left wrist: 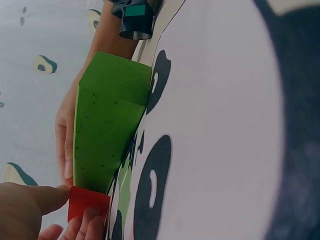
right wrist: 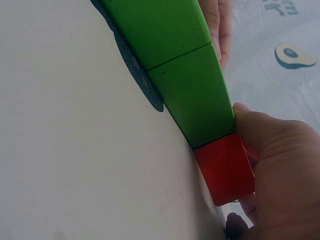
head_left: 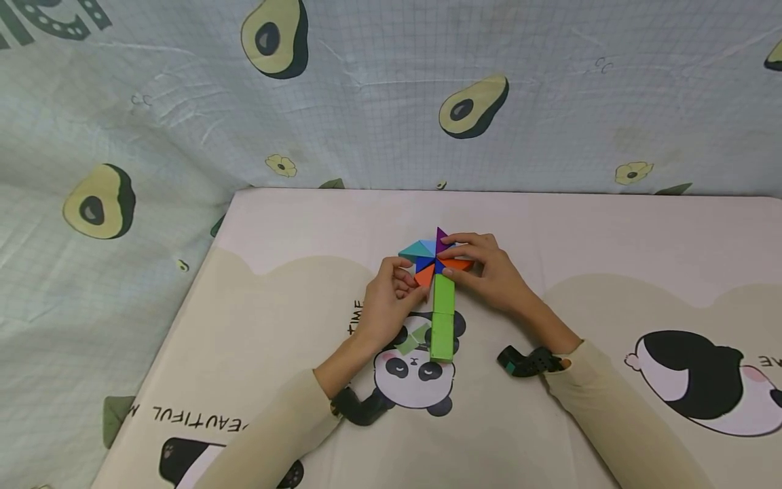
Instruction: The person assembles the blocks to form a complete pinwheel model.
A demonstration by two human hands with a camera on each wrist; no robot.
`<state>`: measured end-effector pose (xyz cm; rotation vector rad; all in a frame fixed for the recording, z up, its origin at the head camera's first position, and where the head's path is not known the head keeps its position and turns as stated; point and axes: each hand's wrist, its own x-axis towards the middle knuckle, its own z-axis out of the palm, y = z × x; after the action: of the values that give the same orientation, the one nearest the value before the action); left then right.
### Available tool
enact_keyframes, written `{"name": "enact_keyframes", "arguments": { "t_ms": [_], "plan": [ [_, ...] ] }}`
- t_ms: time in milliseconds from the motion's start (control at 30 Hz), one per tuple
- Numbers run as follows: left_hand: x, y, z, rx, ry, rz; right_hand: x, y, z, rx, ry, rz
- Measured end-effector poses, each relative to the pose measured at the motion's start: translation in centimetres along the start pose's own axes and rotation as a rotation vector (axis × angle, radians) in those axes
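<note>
Colourful triangular blocks lie together in a pinwheel shape: teal [head_left: 413, 251], light blue, dark blue [head_left: 422, 262], purple [head_left: 441, 240] and two orange-red ones. Below them, two green blocks [head_left: 442, 333] line up end to end like a stem. At the lower left of the pinwheel, my left hand [head_left: 386, 305] pinches an orange-red block [left wrist: 82, 202] between thumb and fingers. From the right side, my right hand [head_left: 489, 268] holds the other orange-red block [right wrist: 226, 170] between thumb and fingers. Its index fingertip touches the purple block. Fingers partly hide the pinwheel's right side.
A printed cloth with a panda picture [head_left: 415, 380] covers the table [head_left: 293, 326]. Behind and to the left hangs an avocado-patterned curtain [head_left: 379, 109]. Each wrist wears a black camera, the right one [head_left: 525, 361] close above the cloth.
</note>
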<state>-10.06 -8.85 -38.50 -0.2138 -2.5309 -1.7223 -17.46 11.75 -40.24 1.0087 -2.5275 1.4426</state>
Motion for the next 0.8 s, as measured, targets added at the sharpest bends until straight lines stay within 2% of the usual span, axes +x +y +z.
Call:
{"name": "enact_keyframes", "arguments": {
  "t_ms": [267, 333, 800],
  "plan": [
    [0.21, 0.44, -0.01, -0.101, 0.000, -0.065, 0.00, 0.06, -0.03, -0.005, -0.005, 0.000],
    [0.41, -0.01, 0.16, -0.102, 0.002, -0.068, 0.00, 0.04, -0.08, -0.009, -0.009, 0.000],
    [0.81, 0.40, 0.32, -0.123, 0.025, -0.112, 0.10, -0.07, -0.23, -0.021, -0.023, 0.001]
  ]
}}
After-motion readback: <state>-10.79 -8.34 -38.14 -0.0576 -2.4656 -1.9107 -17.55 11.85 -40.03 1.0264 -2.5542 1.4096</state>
